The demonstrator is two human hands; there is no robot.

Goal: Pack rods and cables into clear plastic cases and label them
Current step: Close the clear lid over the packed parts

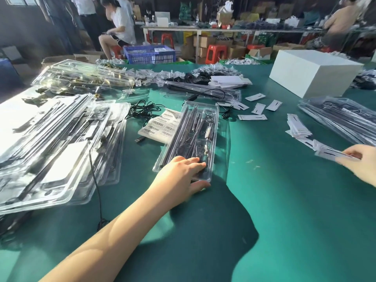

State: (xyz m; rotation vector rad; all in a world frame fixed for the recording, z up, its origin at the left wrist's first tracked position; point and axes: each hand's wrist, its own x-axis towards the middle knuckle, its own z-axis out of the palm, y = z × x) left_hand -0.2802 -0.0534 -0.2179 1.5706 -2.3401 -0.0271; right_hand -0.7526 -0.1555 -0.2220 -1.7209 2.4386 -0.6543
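**Clear case under the left hand, card in the right**

Green cloth covered the bench [274, 200], with a cluttered storeroom of cartons, red stools and a blue crate [149, 54] behind. Sunlight glared off the stacked cases [57, 135] at left, hiding much of their contents. The right hand [360, 162] was cut off by the frame edge; its fingers pinched a white card [329, 152], blurred. The left hand [179, 176] lay on the near end of the case [193, 135], fingers straight on the lid, thumb at its rim. Inside the glossy moulded case lay thin dark rods [181, 129] and small metal fittings. Barcode labels [160, 126] lay just beside it, partly under it. A white box [313, 72] stood far right.
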